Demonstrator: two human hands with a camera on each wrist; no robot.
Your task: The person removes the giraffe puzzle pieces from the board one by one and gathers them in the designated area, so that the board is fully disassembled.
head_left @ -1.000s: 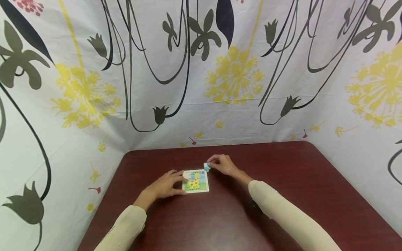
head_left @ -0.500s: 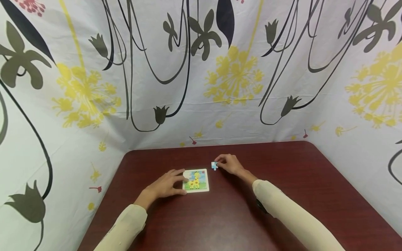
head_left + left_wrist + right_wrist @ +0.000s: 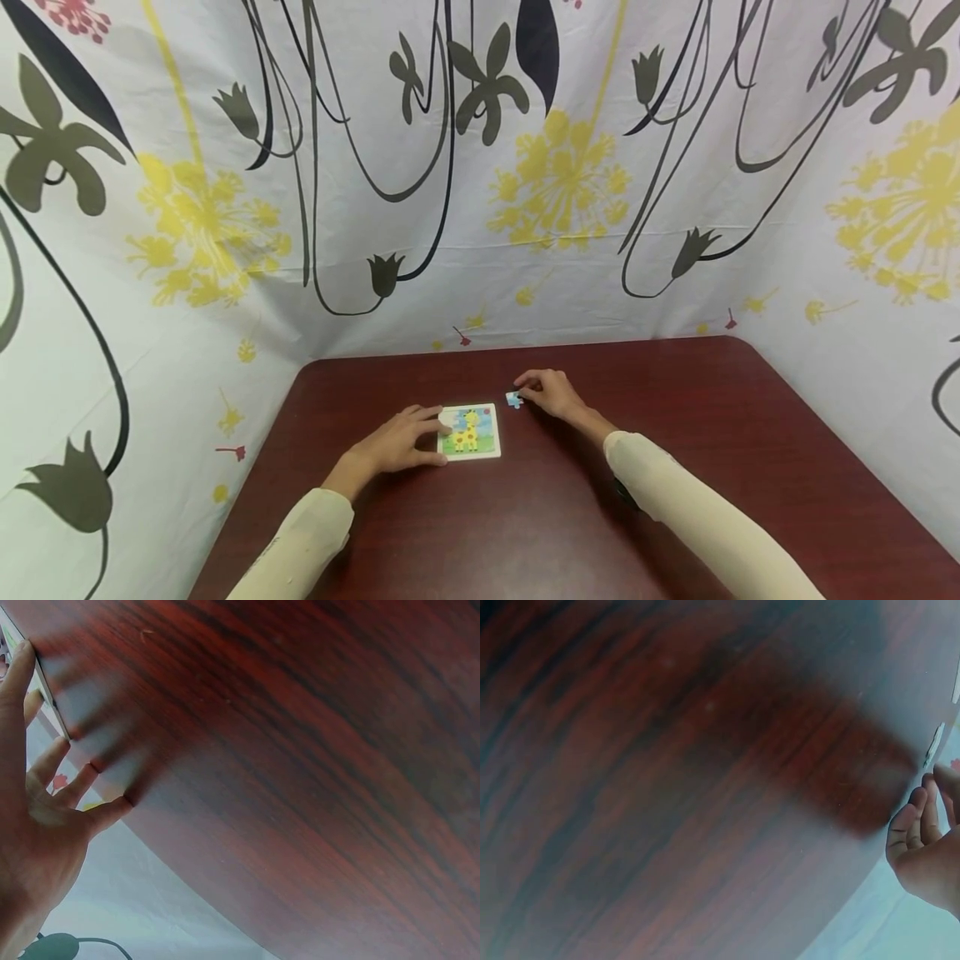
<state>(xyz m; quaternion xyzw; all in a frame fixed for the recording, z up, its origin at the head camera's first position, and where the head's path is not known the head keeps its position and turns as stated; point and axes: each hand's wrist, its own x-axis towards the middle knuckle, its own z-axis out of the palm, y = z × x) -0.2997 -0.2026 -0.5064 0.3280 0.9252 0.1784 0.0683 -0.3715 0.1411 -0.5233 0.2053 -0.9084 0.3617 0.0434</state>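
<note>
A small jigsaw puzzle board (image 3: 477,455) with a pale frame lies on the table, showing a yellow giraffe on green and blue. Along its left side rests my left hand (image 3: 393,442), fingers spread and fairly straight, with some fingertips touching the frame and the upper left of the picture. The left wrist view has the spread fingers (image 3: 22,679) at the board's edge. Beyond the board's upper right corner, my right hand (image 3: 551,394) pinches a light-blue puzzle piece (image 3: 513,400) between thumb and fingertips, close to the tabletop. In the right wrist view that piece (image 3: 934,742) appears edge-on.
The dark red wooden table (image 3: 480,525) has rounded far corners. A white cloth (image 3: 480,283) printed with flowers and vines hangs behind the table and along both sides.
My right hand has moved a little to the right with the puzzle piece, away from the board's corner, then nearly stopped. My left hand and the board have stayed in place.
</note>
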